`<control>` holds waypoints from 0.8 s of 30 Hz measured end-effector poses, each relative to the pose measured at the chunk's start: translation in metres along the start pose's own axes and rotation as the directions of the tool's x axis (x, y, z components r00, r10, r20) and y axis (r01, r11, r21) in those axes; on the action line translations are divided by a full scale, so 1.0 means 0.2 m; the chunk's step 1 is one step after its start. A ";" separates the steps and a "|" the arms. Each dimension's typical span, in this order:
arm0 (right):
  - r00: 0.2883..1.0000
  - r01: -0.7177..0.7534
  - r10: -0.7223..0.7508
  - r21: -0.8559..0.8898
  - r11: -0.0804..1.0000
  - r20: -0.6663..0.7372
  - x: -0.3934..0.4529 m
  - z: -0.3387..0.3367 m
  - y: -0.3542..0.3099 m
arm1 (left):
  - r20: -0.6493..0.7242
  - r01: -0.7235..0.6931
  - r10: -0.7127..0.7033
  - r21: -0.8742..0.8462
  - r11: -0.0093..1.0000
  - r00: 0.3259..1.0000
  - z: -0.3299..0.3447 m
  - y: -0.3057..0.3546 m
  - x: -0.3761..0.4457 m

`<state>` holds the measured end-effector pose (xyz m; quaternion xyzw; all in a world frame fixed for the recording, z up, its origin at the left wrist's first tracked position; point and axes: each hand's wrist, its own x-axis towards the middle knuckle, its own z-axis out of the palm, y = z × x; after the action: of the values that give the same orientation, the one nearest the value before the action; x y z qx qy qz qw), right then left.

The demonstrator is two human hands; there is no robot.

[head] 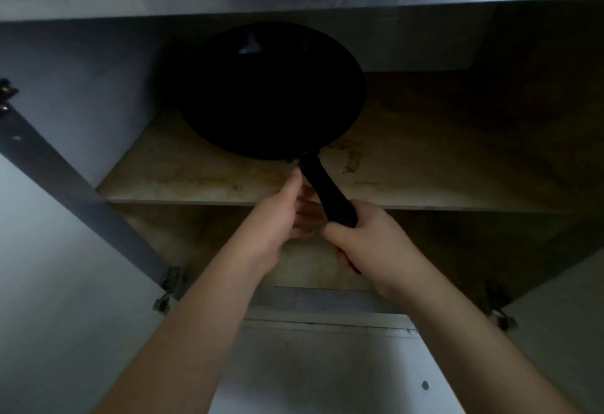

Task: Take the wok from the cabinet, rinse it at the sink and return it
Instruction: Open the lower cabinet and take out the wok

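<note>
black wok (261, 93) sits on cabinet shelf (408, 165), bowl beyond fingertips. right hand (369, 243) fingers curl round handle (330, 194) end. left hand (281, 214) fingers straight, together, just beside handle neck. likely heavy, rigid, front-weighted; second grip near neck advised.

Wok (261, 93) black all over, handle (327, 194) black too. Shelf (425, 152) pale tan, blotched with brownish-yellow stains. Cabinet doors (49, 283) plain pale grey-white. Hinges (166, 289) dull silver metal.
</note>
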<state>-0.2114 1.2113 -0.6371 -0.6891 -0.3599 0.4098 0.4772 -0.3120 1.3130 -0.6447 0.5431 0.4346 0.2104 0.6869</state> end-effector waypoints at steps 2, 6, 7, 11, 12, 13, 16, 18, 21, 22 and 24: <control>1.000 -0.002 0.002 0.028 1.000 0.000 -0.07 0.03 0.00 | 0.026 0.022 -0.019 -0.118 0.993 0.999 0.02 0.00 0.00; 1.000 -0.016 0.016 0.072 0.997 0.010 -0.21 0.06 0.04 | 0.058 0.021 -0.009 -0.223 0.975 0.998 0.07 -0.01 -0.02; 1.000 -0.027 0.026 0.088 0.996 0.018 -0.26 0.07 0.06 | 0.061 0.006 0.007 -0.208 0.978 0.998 0.08 -0.03 -0.04; 0.989 -0.137 0.122 0.199 0.970 0.087 -0.33 0.05 0.10 | 0.074 -0.058 0.067 -0.112 0.992 0.995 0.11 -0.09 -0.10; 0.980 -0.180 0.156 0.230 0.956 0.121 -0.34 0.03 0.11 | 0.086 -0.067 0.076 -0.099 0.993 0.993 0.11 -0.09 -0.11; 0.971 -0.215 0.181 0.251 0.944 0.154 -0.34 0.02 0.10 | 0.100 -0.076 0.084 -0.089 0.993 0.991 0.11 -0.09 -0.12; 0.968 -0.216 0.164 0.291 0.932 0.191 -0.35 0.05 0.10 | 0.111 -0.092 0.100 -0.077 0.993 0.989 0.10 -0.09 -0.15; 0.978 -0.176 0.131 0.314 0.933 0.160 -0.36 0.08 0.12 | 0.112 -0.105 0.111 -0.060 0.993 0.987 0.11 -0.10 -0.16; 0.987 -0.148 0.127 0.272 0.951 0.093 -0.37 0.10 0.18 | 0.109 -0.123 0.125 -0.024 0.992 0.986 0.12 -0.14 -0.16; 0.990 -0.134 0.118 0.251 0.959 0.076 -0.38 0.11 0.19 | 0.106 -0.120 0.123 -0.030 0.992 0.987 0.12 -0.15 -0.16; 0.996 -0.089 0.083 0.210 0.974 0.041 -0.38 0.13 0.22 | 0.109 -0.079 0.091 -0.104 0.991 0.990 0.13 -0.17 -0.17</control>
<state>-0.2605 1.1402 -0.6676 -0.6428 -0.2917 0.4769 0.5237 -0.3137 1.2622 -0.6623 0.5374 0.3604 0.2297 0.7270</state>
